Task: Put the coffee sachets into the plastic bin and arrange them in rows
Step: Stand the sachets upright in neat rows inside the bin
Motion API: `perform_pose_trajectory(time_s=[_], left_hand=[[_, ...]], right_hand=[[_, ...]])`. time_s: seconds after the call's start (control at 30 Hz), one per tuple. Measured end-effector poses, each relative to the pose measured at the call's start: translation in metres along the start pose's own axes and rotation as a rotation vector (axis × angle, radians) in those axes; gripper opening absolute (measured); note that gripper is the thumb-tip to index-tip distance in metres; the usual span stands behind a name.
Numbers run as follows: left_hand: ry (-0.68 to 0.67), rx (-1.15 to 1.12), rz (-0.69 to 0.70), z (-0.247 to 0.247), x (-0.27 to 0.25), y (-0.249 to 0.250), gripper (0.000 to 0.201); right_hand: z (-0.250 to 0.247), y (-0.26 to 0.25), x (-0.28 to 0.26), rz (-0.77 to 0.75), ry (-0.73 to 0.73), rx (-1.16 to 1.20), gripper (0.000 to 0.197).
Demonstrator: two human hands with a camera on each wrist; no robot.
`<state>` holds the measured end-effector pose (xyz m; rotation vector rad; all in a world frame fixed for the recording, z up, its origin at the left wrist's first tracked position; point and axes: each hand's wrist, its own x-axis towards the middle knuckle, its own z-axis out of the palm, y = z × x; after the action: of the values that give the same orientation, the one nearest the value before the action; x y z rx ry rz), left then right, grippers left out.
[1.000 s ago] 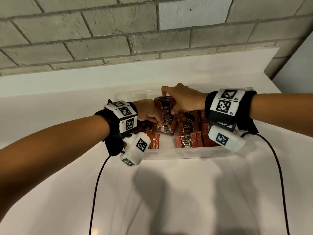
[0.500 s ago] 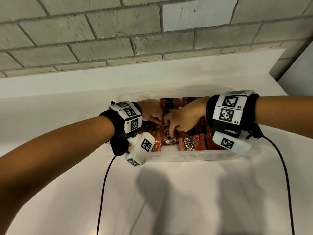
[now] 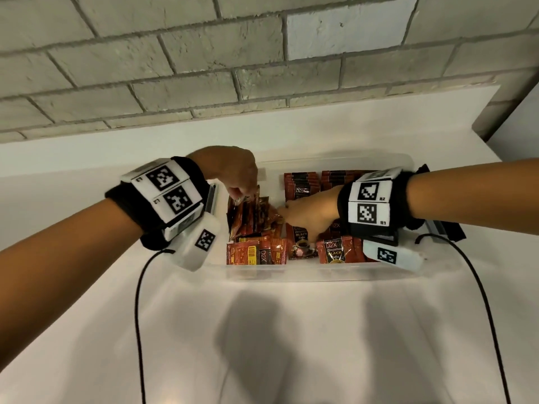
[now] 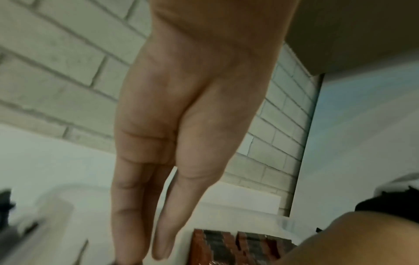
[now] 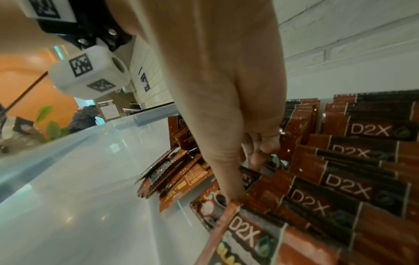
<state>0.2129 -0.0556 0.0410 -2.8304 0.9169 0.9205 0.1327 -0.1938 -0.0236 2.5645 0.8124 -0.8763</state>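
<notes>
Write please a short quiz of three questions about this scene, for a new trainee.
1. True or false: the coffee sachets at the right side of the plastic bin stand in rows.
2. Which hand pinches a bunch of sachets lifted above the loose pile: A, left hand, or B, right hand?
3. Fill in: the wall behind the bin is made of ____.

Key: 1 true; 2 A; 3 bricks.

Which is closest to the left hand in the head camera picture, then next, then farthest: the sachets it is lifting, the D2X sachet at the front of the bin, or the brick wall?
1. Lifted sachets, in the left hand.
2. Front D2X sachet, near edge, right.
3. Brick wall, behind the bin.
</notes>
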Motion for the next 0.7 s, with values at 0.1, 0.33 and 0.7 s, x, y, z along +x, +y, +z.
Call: perform_pose_trajectory(time_s=[0.1,0.33,0.7], left_hand=[[0.025,0.038,0.011,-0.004,-0.013,-0.010,0.017],[-0.067,0.175,0.157,0.012,-0.027,-0.010,0.033],[-0.062,0.164,0.066,0.026,-0.031,-0.009,0.017]], right_hand=[[-0.003,0.005,0.002,0.004,0.009,0.069,0.070],[-0.018,0.023,-0.014,0.135,0.227,0.263,0.049],[-0.007,0.024,-0.010,0.186,0.419,0.292,0.065]])
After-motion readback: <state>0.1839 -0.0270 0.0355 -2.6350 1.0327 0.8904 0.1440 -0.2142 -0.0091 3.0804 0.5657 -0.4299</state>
